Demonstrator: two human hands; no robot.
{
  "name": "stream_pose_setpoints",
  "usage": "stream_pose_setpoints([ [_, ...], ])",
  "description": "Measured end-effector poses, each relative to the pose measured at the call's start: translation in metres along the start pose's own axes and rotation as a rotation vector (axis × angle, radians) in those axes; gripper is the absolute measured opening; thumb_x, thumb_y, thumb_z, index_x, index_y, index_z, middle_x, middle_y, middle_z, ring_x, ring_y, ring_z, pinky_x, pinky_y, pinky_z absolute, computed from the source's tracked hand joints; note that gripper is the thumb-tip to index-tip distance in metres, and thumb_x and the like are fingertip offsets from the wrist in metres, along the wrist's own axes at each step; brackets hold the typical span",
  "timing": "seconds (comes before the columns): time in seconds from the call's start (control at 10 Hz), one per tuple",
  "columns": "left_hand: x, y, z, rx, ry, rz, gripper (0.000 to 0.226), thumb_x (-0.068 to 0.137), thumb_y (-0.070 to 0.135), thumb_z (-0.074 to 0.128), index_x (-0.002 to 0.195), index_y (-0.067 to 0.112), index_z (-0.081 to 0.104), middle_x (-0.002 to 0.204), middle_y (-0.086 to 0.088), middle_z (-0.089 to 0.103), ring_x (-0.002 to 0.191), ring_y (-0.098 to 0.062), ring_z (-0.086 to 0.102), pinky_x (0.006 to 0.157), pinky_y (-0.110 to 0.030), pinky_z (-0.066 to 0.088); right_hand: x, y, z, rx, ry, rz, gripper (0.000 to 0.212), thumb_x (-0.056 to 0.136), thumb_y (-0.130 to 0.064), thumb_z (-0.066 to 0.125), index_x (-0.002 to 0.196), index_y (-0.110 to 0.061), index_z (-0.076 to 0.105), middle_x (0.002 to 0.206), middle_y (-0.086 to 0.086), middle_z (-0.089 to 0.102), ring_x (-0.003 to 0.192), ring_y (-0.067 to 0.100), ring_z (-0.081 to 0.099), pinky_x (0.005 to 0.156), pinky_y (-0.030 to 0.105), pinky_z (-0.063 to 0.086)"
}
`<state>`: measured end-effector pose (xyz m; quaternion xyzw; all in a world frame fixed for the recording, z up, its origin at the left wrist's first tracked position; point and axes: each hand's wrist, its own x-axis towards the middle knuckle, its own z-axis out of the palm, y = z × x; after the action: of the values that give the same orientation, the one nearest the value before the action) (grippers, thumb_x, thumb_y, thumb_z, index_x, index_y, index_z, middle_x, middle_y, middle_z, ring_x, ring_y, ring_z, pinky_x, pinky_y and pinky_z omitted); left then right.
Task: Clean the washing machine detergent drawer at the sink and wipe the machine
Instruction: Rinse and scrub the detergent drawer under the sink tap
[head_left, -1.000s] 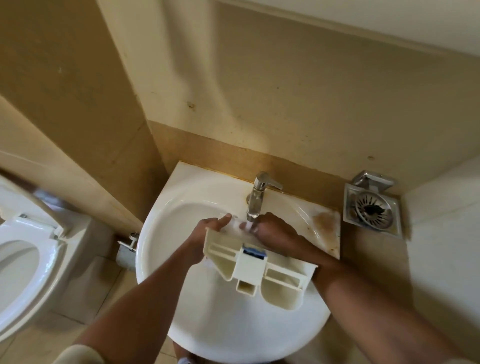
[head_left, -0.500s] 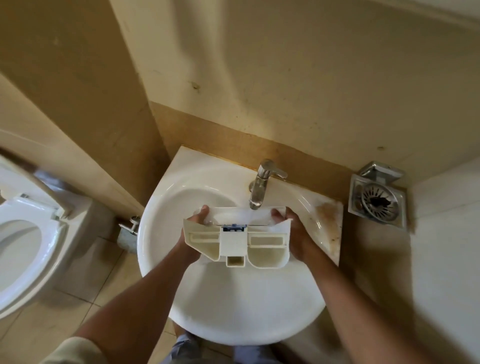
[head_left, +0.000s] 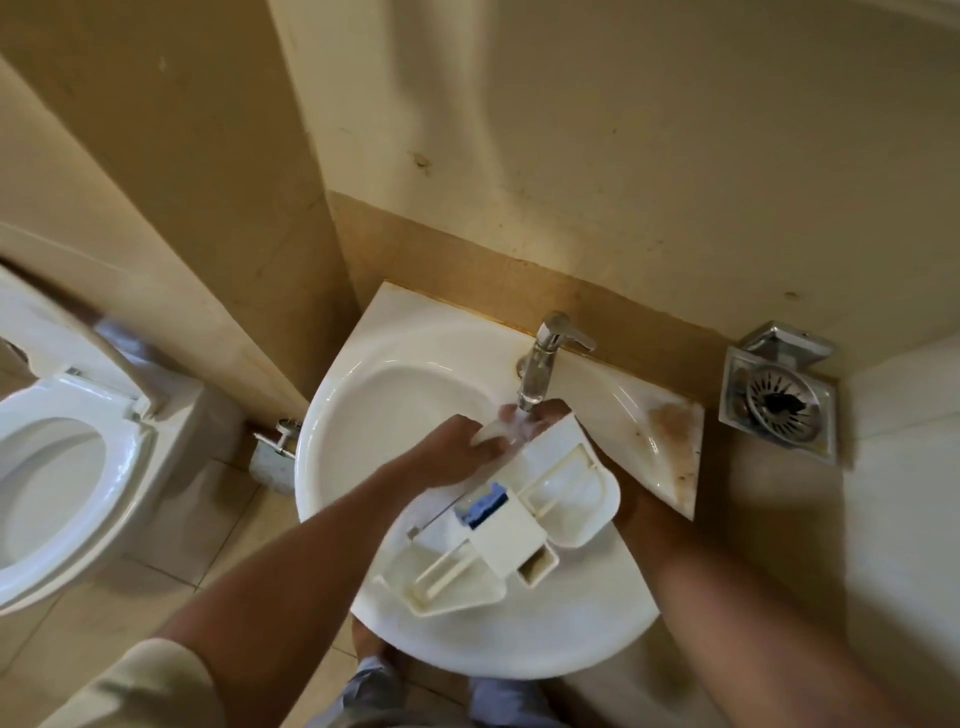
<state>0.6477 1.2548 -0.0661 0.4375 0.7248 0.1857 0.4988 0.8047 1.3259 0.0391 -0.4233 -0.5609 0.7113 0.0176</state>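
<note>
The cream detergent drawer (head_left: 519, 525), with a blue insert (head_left: 483, 506), lies tilted diagonally over the white sink (head_left: 363, 395). Its far end is under the chrome tap (head_left: 543, 364), and water (head_left: 519, 423) runs onto that end. My left hand (head_left: 457, 452) grips the drawer's front panel just below the spout, fingers in the stream. My right hand (head_left: 623, 493) holds the drawer from its right side and is mostly hidden behind it. Only its fingertips show, near the spout.
A toilet (head_left: 52, 467) with its lid raised stands at the left. A metal floor drain (head_left: 779, 400) sits to the right of the sink. A wall valve (head_left: 275, 441) is beside the basin's left edge. The sink's right corner (head_left: 670, 431) is stained brown.
The drawer has turned from level to diagonal, its right end raised to the tap. My left hand has slid onto the front panel under the water.
</note>
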Motion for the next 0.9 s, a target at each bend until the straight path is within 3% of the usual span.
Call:
stream_pose_setpoints([
  [0.1, 0.001, -0.004, 0.008, -0.060, 0.104, -0.051, 0.047, 0.100, 0.045, 0.054, 0.092, 0.001, 0.070, 0.085, -0.012, 0.070, 0.078, -0.029, 0.064, 0.080, -0.043, 0.052, -0.036, -0.048, 0.025, -0.175, 0.064, 0.014, 0.052, 0.100, 0.014, 0.030, 0.063, -0.019, 0.044, 0.070, -0.011, 0.052, 0.027, -0.009, 0.047, 0.042, 0.004, 0.041],
  [0.2, -0.003, -0.015, 0.009, -0.089, 0.215, -0.103, 0.052, 0.103, 0.043, 0.047, 0.091, -0.003, 0.068, 0.087, -0.016, 0.070, 0.080, -0.033, 0.064, 0.076, -0.042, 0.050, -0.019, -0.034, 0.013, -0.001, 0.105, 0.102, 0.042, 0.101, 0.011, 0.030, 0.073, -0.017, 0.042, 0.077, -0.011, 0.037, 0.053, -0.005, 0.046, 0.058, 0.008, 0.045],
  [0.3, -0.007, -0.017, 0.008, -0.162, 0.286, -0.112, 0.058, 0.104, 0.043, 0.043, 0.081, -0.006, 0.062, 0.072, -0.012, 0.062, 0.071, -0.030, 0.058, 0.067, -0.039, 0.042, 0.005, 0.009, -0.001, -0.008, 0.132, 0.104, 0.037, 0.103, 0.001, 0.036, 0.075, -0.017, 0.052, 0.077, 0.003, 0.049, 0.071, 0.012, 0.046, 0.088, 0.040, 0.047],
  [0.4, -0.013, -0.010, 0.015, -0.169, 0.330, -0.081, 0.054, 0.106, 0.041, 0.041, 0.066, 0.005, 0.051, 0.062, -0.006, 0.052, 0.063, -0.024, 0.049, 0.062, -0.034, 0.034, 0.013, 0.045, 0.000, 0.119, 0.257, 0.048, 0.037, 0.086, -0.043, 0.071, 0.072, -0.010, 0.059, 0.075, 0.015, 0.055, 0.078, 0.026, 0.053, 0.077, 0.042, 0.043],
  [0.5, -0.016, -0.007, 0.022, -0.245, 0.389, -0.065, 0.054, 0.106, 0.039, 0.042, 0.059, 0.012, 0.043, 0.057, -0.002, 0.049, 0.059, -0.021, 0.046, 0.061, -0.034, 0.034, 0.026, 0.077, -0.006, 0.327, 0.312, 0.034, 0.055, 0.061, -0.050, 0.088, 0.095, -0.009, 0.073, 0.097, 0.020, 0.068, 0.093, 0.032, 0.061, 0.089, 0.048, 0.049],
  [0.6, -0.013, -0.016, 0.021, -0.336, 0.428, -0.089, 0.050, 0.105, 0.028, 0.047, 0.058, 0.013, 0.044, 0.057, 0.000, 0.049, 0.057, -0.016, 0.044, 0.065, -0.033, 0.035, 0.028, 0.076, -0.004, 0.508, 0.358, 0.010, 0.045, 0.079, -0.015, 0.079, 0.120, -0.003, 0.064, 0.116, 0.020, 0.070, 0.099, 0.033, 0.066, 0.093, 0.046, 0.052],
  [0.7, -0.016, -0.022, 0.022, -0.494, 0.455, -0.085, 0.045, 0.106, 0.028, 0.048, 0.068, 0.004, 0.057, 0.064, -0.009, 0.056, 0.063, -0.018, 0.051, 0.065, -0.033, 0.041, 0.035, 0.080, 0.004, 0.525, 0.364, 0.021, 0.031, 0.096, -0.024, 0.064, 0.123, -0.009, 0.062, 0.115, 0.013, 0.071, 0.097, 0.027, 0.069, 0.086, 0.041, 0.053],
  [0.8, -0.020, -0.020, 0.026, -0.548, 0.452, -0.115, 0.045, 0.106, 0.031, 0.046, 0.079, 0.002, 0.069, 0.071, -0.008, 0.067, 0.064, -0.011, 0.058, 0.060, -0.021, 0.045, 0.044, 0.083, 0.016, 0.275, 0.457, 0.038, 0.038, 0.098, -0.048, 0.047, 0.111, -0.017, 0.065, 0.106, 0.004, 0.072, 0.099, 0.023, 0.066, 0.090, 0.042, 0.050],
  [0.9, -0.028, -0.012, 0.026, -0.590, 0.497, -0.132, 0.045, 0.106, 0.019, 0.044, 0.063, 0.011, 0.058, 0.063, -0.003, 0.058, 0.060, -0.011, 0.053, 0.054, -0.015, 0.041, 0.049, 0.078, 0.016, 0.230, 0.512, -0.025, 0.031, 0.102, -0.035, 0.050, 0.091, -0.012, 0.067, 0.082, 0.003, 0.068, 0.081, 0.021, 0.060, 0.074, 0.036, 0.046],
])
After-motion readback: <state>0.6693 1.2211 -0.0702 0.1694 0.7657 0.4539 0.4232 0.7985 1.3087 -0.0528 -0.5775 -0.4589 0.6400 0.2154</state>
